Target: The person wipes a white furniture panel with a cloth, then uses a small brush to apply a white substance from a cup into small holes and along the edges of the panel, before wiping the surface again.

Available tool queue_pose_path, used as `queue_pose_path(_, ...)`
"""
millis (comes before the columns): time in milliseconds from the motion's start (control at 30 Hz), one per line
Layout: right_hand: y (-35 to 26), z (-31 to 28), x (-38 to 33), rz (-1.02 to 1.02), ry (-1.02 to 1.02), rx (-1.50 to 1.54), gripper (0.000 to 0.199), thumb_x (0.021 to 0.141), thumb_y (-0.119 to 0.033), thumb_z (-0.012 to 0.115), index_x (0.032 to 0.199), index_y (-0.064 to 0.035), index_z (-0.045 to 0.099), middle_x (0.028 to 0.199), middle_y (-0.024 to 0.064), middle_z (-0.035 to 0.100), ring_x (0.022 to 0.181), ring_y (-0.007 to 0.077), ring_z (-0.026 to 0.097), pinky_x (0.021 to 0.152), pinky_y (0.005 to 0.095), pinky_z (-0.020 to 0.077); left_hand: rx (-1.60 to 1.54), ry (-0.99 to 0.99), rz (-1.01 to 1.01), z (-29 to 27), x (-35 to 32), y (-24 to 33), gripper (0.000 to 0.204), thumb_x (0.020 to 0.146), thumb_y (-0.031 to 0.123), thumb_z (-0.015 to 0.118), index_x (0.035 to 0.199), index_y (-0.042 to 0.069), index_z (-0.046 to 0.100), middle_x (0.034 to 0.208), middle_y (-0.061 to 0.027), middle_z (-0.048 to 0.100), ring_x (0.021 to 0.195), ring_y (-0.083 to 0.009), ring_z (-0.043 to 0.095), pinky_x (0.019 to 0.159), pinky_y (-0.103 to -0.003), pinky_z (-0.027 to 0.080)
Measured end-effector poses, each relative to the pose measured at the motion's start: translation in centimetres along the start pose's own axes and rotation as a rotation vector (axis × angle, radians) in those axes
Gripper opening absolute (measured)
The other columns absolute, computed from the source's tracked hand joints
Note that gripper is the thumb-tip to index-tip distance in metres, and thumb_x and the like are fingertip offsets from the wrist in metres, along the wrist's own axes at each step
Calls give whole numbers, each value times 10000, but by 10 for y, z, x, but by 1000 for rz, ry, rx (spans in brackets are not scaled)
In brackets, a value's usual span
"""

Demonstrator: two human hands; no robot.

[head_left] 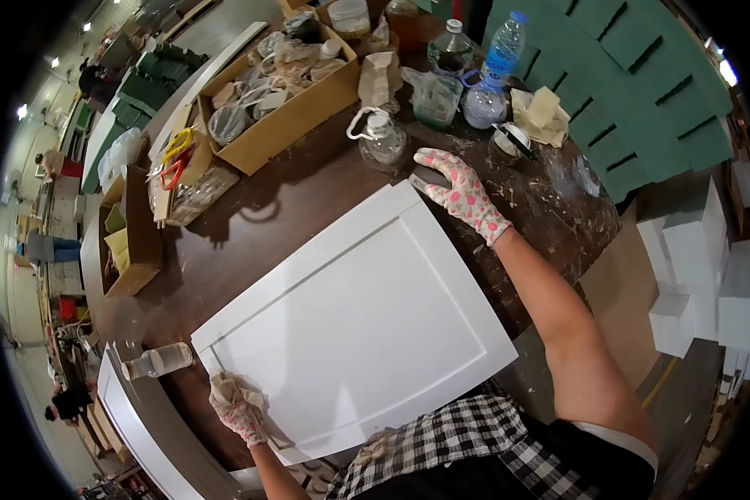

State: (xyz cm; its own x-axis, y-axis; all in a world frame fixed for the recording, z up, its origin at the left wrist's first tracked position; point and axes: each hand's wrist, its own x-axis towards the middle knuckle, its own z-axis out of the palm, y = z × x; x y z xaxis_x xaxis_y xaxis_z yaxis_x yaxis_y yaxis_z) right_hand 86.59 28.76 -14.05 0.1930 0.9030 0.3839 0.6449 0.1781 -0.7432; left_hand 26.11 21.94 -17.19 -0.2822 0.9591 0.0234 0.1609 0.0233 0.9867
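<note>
A white cabinet door panel with a raised frame lies slantwise in front of me on the dark brown table. My left hand, in a white glove with pink flowers, is closed around a crumpled beige rag at the panel's left edge. At its far corner is my right hand, gloved alike. Its fingers curve around a small grey block, partly hidden by the glove. Close to that hand stands a clear jug with a white handle.
A cardboard box of bagged pieces stands at the back, with scissors to its left. Bottles, including a blue-labelled water bottle, crowd the far side. A small glass bottle lies left of the panel. Green boards stand behind.
</note>
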Motion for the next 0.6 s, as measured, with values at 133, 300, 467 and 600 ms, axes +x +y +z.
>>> queue_pose_path(133, -1, 11, -23, 14, -14, 139, 481, 752, -60, 638, 1228, -114, 595, 1304, 101, 533, 1218, 271, 496, 1059, 354, 373, -9, -19, 22, -5, 5, -5, 377, 909, 48, 537, 1280, 75, 479, 1204, -64, 574, 1057, -206, 590, 944, -320, 483)
queue_pose_path(300, -27, -35, -118, -23, -88, 86, 385, 728, -31, 629, 1100, -131, 627, 1272, 91, 545, 1200, 287, 502, 1025, 414, 403, -118, 38, 25, 17, 0, 6, 287, 915, 163, 635, 1147, 40, 520, 1044, -42, 587, 940, -156, 595, 817, -277, 504)
queue_pose_path(467, -63, -82, -204, 226, -258, 221, 412, 656, -10, 611, 1047, -136, 635, 1240, 80, 560, 1174, 287, 516, 999, 421, 421, -10, 12, 30, -12, 5, -4, 369, 899, 17, 561, 1259, 66, 495, 1184, -57, 579, 1064, -204, 587, 950, -327, 487)
queue_pose_path(600, -49, -49, -123, 1, -218, 54, 365, 698, -64, 650, 1061, -99, 623, 1265, 95, 530, 1142, 314, 511, 972, 428, 430, 59, 64, 69, 9, 0, 10, 305, 902, 146, 652, 1149, 32, 515, 1028, -39, 585, 932, -143, 586, 836, -272, 504)
